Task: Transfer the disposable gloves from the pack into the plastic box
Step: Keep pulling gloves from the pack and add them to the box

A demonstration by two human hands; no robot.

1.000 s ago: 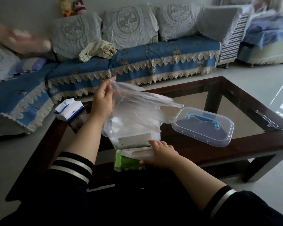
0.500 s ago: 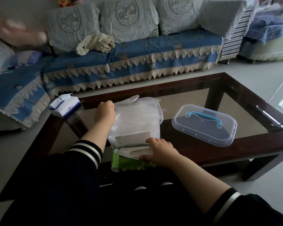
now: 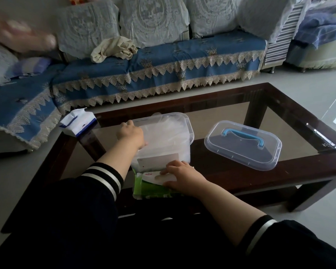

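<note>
On the near edge of the glass table, at centre: clear box, lid off, filled with filmy white gloves heaped to the rim. Paper label shows through its near wall.

Left hand inside the box at its left side, knuckles up, fingers curled down into the gloves. Whether they pinch the film or only press it, cannot tell; fingertips hidden.

Pack touching the box's near wall, green sides, white top with an oval slot. Right hand rests on the pack's top, right part. Fingers nearly straight, slightly spread, lying flat toward the slot; thumb along the near edge. Pressing, not clamped on it.

Lid right of the box, apart from it, flat on the table, blue handle up.

Tissue pack at the table's far left corner, white with blue edge, a sheet sticking up.

Beyond the table: sofa with blue cover, lace trim; crumpled beige cloth on the seat.

Both sleeves dark, white stripes at the cuffs.
</note>
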